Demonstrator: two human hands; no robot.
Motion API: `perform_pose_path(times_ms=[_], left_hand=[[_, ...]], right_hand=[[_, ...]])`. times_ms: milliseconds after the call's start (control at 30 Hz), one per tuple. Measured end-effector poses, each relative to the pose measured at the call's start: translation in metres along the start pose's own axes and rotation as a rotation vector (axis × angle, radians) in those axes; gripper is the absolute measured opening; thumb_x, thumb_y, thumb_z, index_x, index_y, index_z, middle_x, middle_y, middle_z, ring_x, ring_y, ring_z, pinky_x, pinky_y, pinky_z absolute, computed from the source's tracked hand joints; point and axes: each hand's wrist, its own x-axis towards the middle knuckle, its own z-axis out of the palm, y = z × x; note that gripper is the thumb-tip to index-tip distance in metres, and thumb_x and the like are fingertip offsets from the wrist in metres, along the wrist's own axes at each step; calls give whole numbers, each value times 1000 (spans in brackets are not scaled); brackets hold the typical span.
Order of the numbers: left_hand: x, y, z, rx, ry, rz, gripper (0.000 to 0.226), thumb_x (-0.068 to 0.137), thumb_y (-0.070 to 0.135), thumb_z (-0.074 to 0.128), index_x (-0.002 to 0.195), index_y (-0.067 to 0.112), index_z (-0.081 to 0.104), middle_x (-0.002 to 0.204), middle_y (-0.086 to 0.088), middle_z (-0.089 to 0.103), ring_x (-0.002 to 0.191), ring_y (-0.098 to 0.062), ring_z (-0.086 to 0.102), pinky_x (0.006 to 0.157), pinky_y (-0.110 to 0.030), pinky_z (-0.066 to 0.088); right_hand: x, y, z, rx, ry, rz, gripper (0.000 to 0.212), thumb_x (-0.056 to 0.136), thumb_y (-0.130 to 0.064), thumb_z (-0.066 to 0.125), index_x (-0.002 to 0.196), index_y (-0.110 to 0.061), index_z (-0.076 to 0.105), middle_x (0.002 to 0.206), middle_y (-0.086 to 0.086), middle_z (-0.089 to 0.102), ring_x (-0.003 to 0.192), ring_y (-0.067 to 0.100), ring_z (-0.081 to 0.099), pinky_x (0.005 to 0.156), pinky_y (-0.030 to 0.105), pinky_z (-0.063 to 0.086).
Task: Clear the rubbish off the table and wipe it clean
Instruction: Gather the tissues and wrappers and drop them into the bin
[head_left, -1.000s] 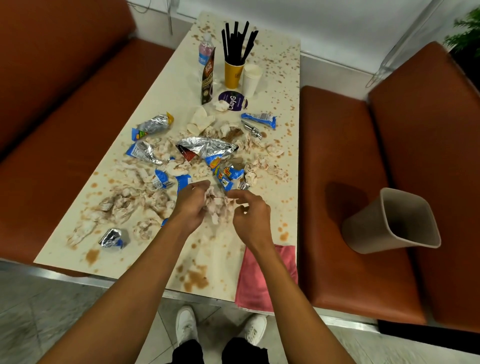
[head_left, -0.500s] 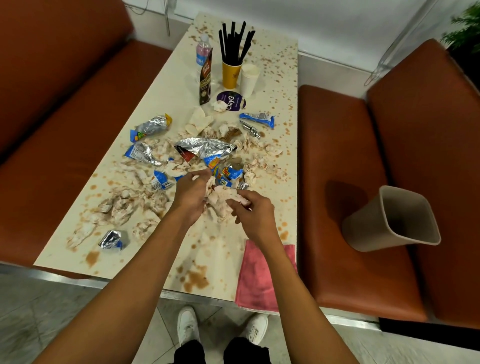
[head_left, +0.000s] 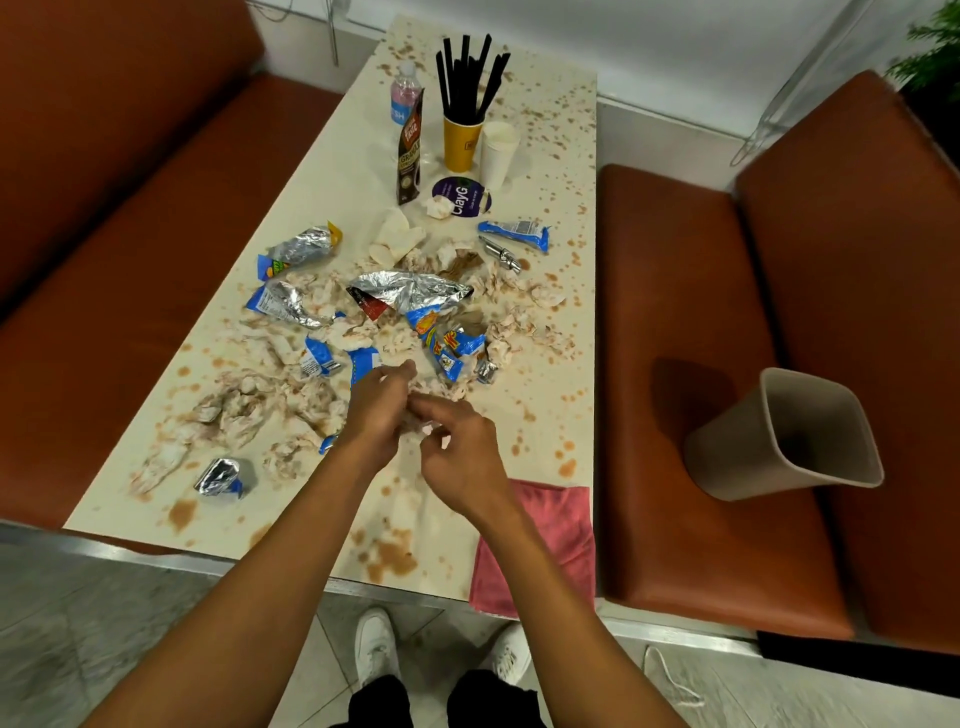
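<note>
Along the far left an orange-brown left bench (head_left: 130, 156) is seen beside the table (head_left: 332, 171), whose pale top is spattered with brown stains. Stained tissues (head_left: 234, 410) are strewn over its left and middle parts. A crushed foil wrapper (head_left: 221, 475) lies near the front edge and two more foil wrappers (head_left: 304, 249) lie behind. In the middle a large silver bag (head_left: 410, 291) is spread over the heap, with blue snack packets (head_left: 447, 345) just in front of it. At the far end a water bottle (head_left: 405, 93), a dark sachet (head_left: 410, 150), a yellow cup (head_left: 461, 143) filled with black straws, a white cup (head_left: 496, 150) and a purple lid (head_left: 462, 196) are grouped.

The litter in front of the packets is partly hidden by the hands. A wad of tissue (head_left: 430, 427) is enclosed by the curled fingers of the left hand (head_left: 376, 415) and pinched by the fingertips of the right hand (head_left: 465, 452). A pink cloth (head_left: 550, 535) is draped over the near right corner. On the right bench (head_left: 675, 364) a beige bin (head_left: 779, 436) is tilted, well apart from the table.

Since half a second ago the hands have been drawn closer together and nearer the front edge, and the wad is more covered. The other litter is unmoved.

Counted: two hands, two benches, two cups, one bottle, one bin, one cloth. There are about eight wrappers and packets, but an exact count is prevented by overlap.
</note>
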Motion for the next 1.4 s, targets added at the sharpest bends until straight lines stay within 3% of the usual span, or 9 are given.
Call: perform_pose_path(times_ms=[133, 300, 467, 633, 800, 1033, 1167, 1267, 1400], left_hand=[[5, -8, -20, 134, 74, 76, 24, 100, 26, 69, 113, 6, 70, 71, -10, 68, 48, -23, 57, 42, -28, 43], [10, -11, -33, 323, 116, 187, 26, 99, 44, 69, 103, 18, 72, 88, -5, 72, 70, -20, 64, 65, -33, 49], [13, -10, -36, 360, 99, 203, 27, 101, 44, 66, 102, 18, 71, 92, 0, 71, 71, -17, 61, 61, -30, 44], [15, -6, -34, 366, 94, 214, 25, 104, 41, 63, 103, 17, 72, 93, 2, 70, 68, -16, 60, 59, -30, 43], [14, -2, -35, 338, 94, 198, 22, 100, 42, 68, 95, 22, 73, 96, -6, 75, 88, -33, 73, 78, -59, 62], [5, 0, -34, 318, 86, 185, 22, 101, 39, 68, 99, 18, 73, 90, -9, 74, 82, -35, 72, 75, -62, 62], [6, -2, -37, 296, 79, 178, 21, 100, 41, 70, 99, 20, 74, 88, -13, 76, 75, -36, 71, 72, -67, 60], [9, -6, -39, 287, 65, 166, 23, 99, 43, 70, 99, 21, 75, 86, -12, 75, 69, -34, 69, 74, -67, 60], [6, -6, -37, 286, 54, 167, 24, 99, 43, 70, 100, 20, 73, 89, -14, 75, 65, -29, 67, 72, -66, 61]], right_hand=[[-3, 7, 0, 88, -78, 96, 62, 78, 16, 43, 115, -16, 82, 116, -3, 79, 107, 8, 70, 81, 10, 45], [-2, 25, -7, 107, -31, 220, 49, 84, 18, 47, 100, -13, 83, 102, -5, 80, 82, 2, 71, 74, 15, 50], [10, 56, -8, -231, 132, 156, 37, 89, 0, 64, 121, -17, 72, 120, -1, 67, 109, 24, 64, 96, 39, 53], [26, 63, 1, -337, 54, 105, 59, 94, -27, 77, 147, -21, 54, 138, 10, 48, 129, 31, 49, 106, 43, 47], [40, 62, 14, -597, 50, 113, 60, 91, -49, 75, 141, -18, 62, 132, 12, 51, 120, 35, 48, 98, 49, 50], [33, 70, 12, -387, 8, 196, 33, 85, -21, 83, 115, -11, 73, 112, 10, 60, 108, 31, 58, 89, 27, 43], [28, 63, -3, -152, 155, 329, 25, 80, -20, 84, 101, -17, 70, 91, 1, 68, 83, 17, 64, 77, 28, 49], [26, 59, -18, -57, 200, 371, 17, 85, -17, 82, 97, -14, 71, 77, -10, 67, 69, -2, 62, 69, 14, 47], [23, 62, -29, -13, 205, 431, 19, 84, -19, 83, 99, -19, 72, 84, -8, 71, 70, 1, 64, 74, 32, 57]])
